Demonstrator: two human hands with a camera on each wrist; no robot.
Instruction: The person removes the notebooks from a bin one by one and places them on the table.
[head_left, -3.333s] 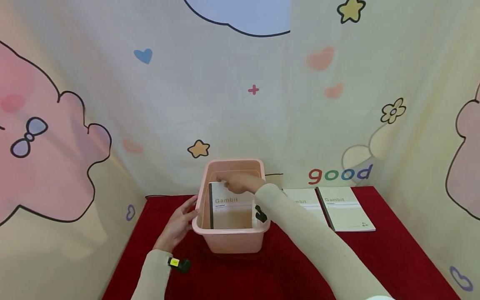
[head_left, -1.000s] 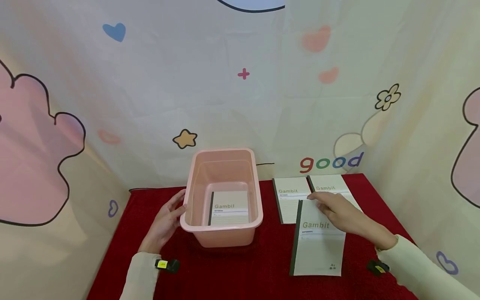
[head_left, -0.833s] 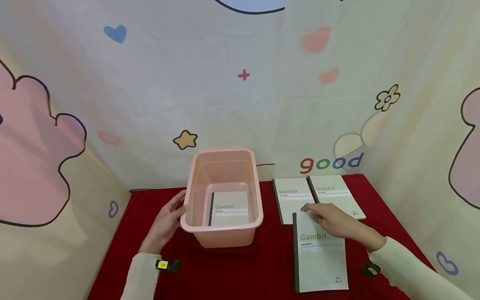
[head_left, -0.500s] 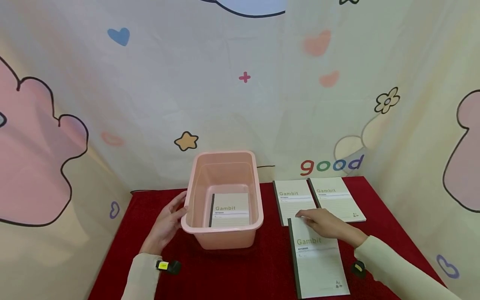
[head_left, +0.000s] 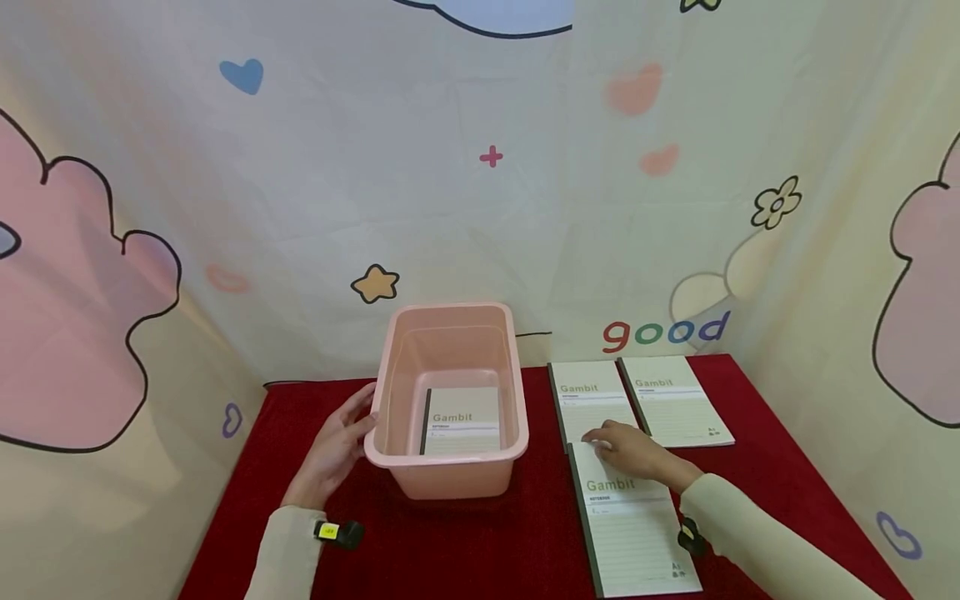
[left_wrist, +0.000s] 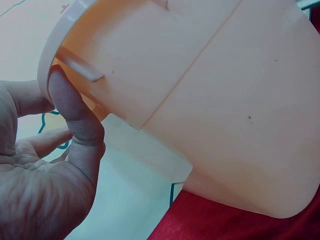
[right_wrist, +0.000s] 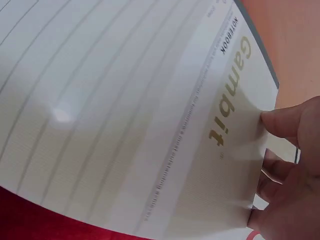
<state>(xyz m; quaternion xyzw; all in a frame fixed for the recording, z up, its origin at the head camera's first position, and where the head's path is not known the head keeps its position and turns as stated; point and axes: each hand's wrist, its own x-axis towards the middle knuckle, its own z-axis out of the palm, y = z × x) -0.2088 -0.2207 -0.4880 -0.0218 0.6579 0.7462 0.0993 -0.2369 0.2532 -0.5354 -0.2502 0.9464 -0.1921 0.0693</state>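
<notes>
A pink plastic basin (head_left: pixel 453 482) stands left of the table's middle, with a white notebook (head_left: pixel 465 421) lying inside it. My left hand (head_left: pixel 333 450) holds the basin's rim at its left side; in the left wrist view the thumb (left_wrist: pixel 75 105) lies under the rim, against the outer wall. At the front right, my right hand (head_left: pixel 630 452) pinches the top edge of another white Gambit notebook (head_left: pixel 633 533) with a dark spine. In the right wrist view the thumb (right_wrist: pixel 282 122) is on its cover and the other fingers are partly hidden behind it.
Two more Gambit notebooks, a left one (head_left: pixel 588 404) and a right one (head_left: pixel 678 408), lie side by side at the back right. The held notebook overlaps the left one's lower edge in the head view. Red cloth (head_left: pixel 442 550) covers the table, and a printed curtain (head_left: pixel 450 200) hangs behind.
Earlier my right hand was inside the basin at a notebook; then it held a notebook out at the right. Since then it has moved that notebook down and slightly left. My left hand stays at the basin.
</notes>
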